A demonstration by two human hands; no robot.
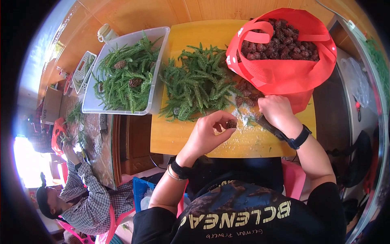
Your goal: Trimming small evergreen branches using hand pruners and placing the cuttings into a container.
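Note:
Between the thumb and fingertips of my left hand is a small brown pine cone, held above the front part of the yellow table. My right hand is closed, its fingers curled beside the red bag; what they hold, if anything, is hidden. A dark, long tool runs below that hand and wrist, its kind unclear. Several loose pine cones lie by the right fingers, next to white crumbs. Beyond my left hand spreads a pile of green artificial pine sprigs.
A red fabric bag full of pine cones stands at the back right. At the back left, a clear plastic bin holds green sprigs with pine cones. A person in a checked shirt works at another table on the left.

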